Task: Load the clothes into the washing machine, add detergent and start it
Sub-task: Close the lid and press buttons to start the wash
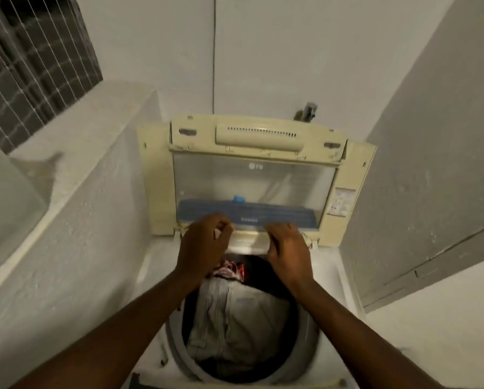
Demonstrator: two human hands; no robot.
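Both hands are up at the back rim of the washing machine (344, 279). The left hand (204, 245) has its fingers curled, thumb and forefinger nearly meeting at the left end of a pale tray (250, 242); whether it truly pinches it, I cannot tell. The right hand (288, 248) has its fingers bent down over the tray's right end. Just beyond the knuckles, the raised lid (252, 178) stands open. Below the wrists, the clothes (235, 318) fill the drum, grey fabric on top, red-and-white cloth (229, 269) between the forearms.
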